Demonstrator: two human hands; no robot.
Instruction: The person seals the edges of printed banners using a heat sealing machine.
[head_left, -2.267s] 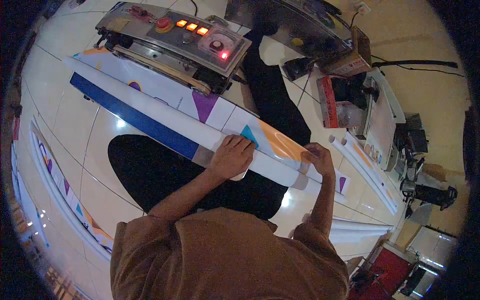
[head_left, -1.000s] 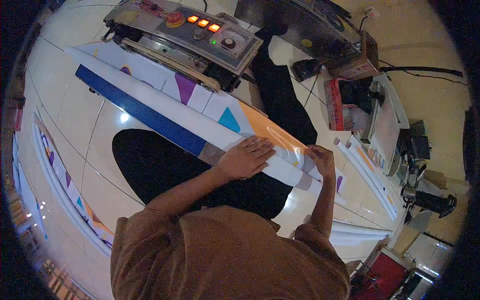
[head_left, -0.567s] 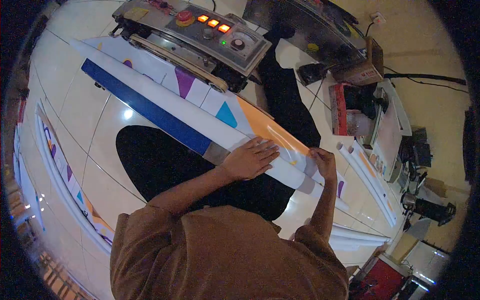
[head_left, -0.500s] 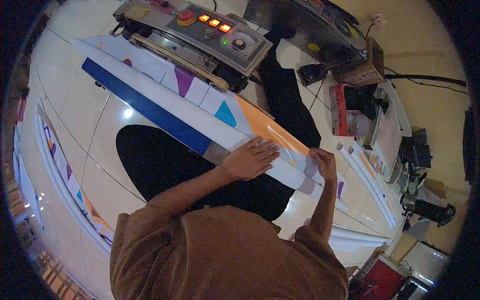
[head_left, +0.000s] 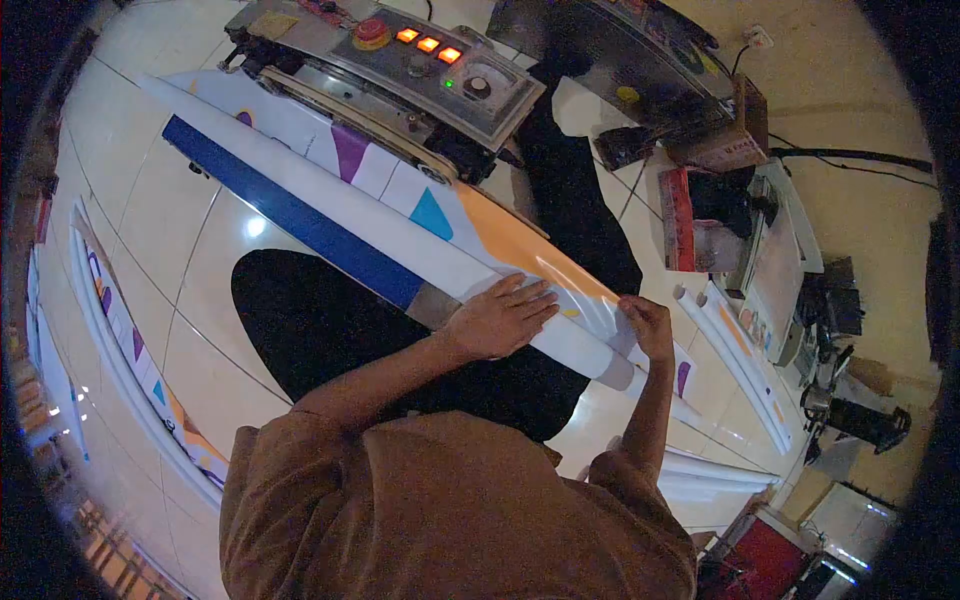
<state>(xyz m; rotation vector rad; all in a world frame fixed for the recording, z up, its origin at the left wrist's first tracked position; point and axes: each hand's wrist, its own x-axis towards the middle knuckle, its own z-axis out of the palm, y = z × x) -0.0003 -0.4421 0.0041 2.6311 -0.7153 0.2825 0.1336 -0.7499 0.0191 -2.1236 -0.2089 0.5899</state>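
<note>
Your left hand (head_left: 500,318) spreads over the long white roll (head_left: 395,238), right hand (head_left: 649,326) pinching the glossy multicoloured sheet (head_left: 515,245), part-unrolled beyond

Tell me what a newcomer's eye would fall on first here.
Probably the three glowing orange buttons on the metal machine at the top of the view, beside a red knob. Next, likely the long white roll slanting across the middle, with a dark blue strip alongside. The left hand lies flat on the roll, while the right hand pinches the edge of the printed sheet.
</note>
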